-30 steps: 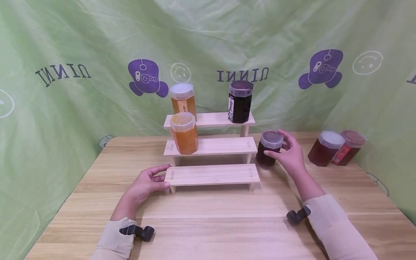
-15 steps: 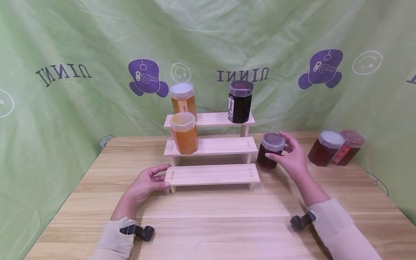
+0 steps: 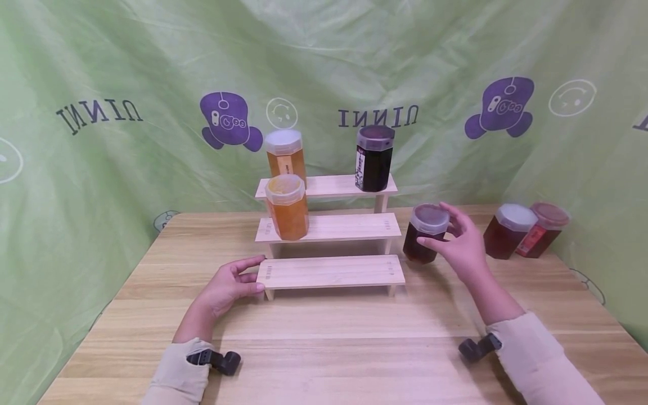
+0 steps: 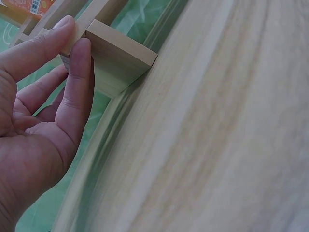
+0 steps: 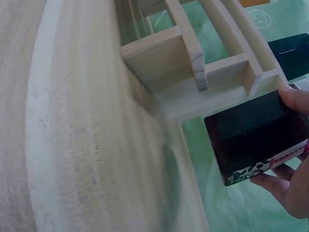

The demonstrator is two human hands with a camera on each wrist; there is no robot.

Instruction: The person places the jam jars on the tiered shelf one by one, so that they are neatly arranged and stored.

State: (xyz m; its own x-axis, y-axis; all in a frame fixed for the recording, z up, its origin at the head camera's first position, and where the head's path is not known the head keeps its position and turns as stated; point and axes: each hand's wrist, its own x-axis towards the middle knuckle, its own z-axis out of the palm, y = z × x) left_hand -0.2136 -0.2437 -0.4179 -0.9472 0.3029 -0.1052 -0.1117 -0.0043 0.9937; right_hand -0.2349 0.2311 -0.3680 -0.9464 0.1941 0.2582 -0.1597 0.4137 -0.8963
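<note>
My left hand (image 3: 223, 289) pinches the left end of the lowest board of a three-step wooden stand (image 3: 331, 272); in the left wrist view the thumb (image 4: 42, 52) and fingers meet at its corner. To the right of the stand, my right hand (image 3: 464, 250) holds a dark-filled jar (image 3: 419, 245) with a translucent lid between thumb and fingers. The right wrist view shows a label on that jar (image 5: 256, 137) and a gap between its base and the table. An orange jar (image 3: 291, 216) is on the middle step. The top step bears another orange jar (image 3: 284, 160) and a dark jar (image 3: 374, 163).
Two reddish jars stand side by side at the table's right: one with a whitish lid (image 3: 506, 233), one with a red label (image 3: 544, 230). A green printed cloth (image 3: 324, 67) hangs behind and around the wooden table (image 3: 324, 360).
The right hand has shifted a little to the right with the dark jar, away from the stand. The left hand stays on the lowest board, and the other jars have not moved.
</note>
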